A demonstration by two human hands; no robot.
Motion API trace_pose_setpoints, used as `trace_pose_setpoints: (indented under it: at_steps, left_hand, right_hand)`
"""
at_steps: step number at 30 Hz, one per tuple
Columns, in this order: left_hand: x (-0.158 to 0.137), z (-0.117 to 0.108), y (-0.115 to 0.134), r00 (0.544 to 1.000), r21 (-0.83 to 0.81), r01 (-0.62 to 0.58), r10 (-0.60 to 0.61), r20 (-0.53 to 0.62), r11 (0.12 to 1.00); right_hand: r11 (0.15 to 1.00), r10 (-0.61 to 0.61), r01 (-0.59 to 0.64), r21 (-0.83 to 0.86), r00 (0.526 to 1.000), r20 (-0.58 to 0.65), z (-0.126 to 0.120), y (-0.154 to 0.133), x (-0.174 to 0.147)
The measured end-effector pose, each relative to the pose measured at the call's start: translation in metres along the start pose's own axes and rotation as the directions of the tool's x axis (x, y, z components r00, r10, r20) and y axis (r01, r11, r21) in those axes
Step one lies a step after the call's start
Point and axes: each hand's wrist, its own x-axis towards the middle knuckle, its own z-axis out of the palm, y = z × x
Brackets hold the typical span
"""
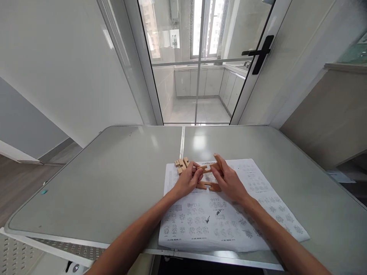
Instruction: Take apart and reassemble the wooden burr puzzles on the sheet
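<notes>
Head view: left hand (187,180) pinches a slim wooden piece (202,168) with curled fingers; right hand (230,182) grips a second piece (213,166) just beside it, both above a printed sheet (197,214).

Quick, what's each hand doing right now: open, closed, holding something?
Left hand: closed, holding light-brown wood.
Right hand: closed, also holding wood; whether it's the same piece, I can't tell.

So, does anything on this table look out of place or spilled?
One thing: a teal bit, too small to identify, lies near the left edge of the table, well apart from the wooden blocks and printed sheet. No spill shows.
</notes>
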Motion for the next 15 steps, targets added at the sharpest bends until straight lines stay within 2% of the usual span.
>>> trace_pose_setpoints:
  at_steps: [12, 15]
  left_hand:
    - [-0.001, 0.003, 0.0, 1.0, -0.089, 0.026, -0.026, -0.009, 0.996]
    - [-0.002, 0.004, 0.001, 1.0, -0.079, 0.025, -0.026, -0.004, 0.997]
  right_hand:
    - [0.995, 0.005, 0.002, 0.098, 0.997, -0.077, 0.009, -0.001, -0.002]
    - [0.991, 0.046, -0.035, 0.132, 0.996, -0.076, 0.011, -0.005, -0.004]
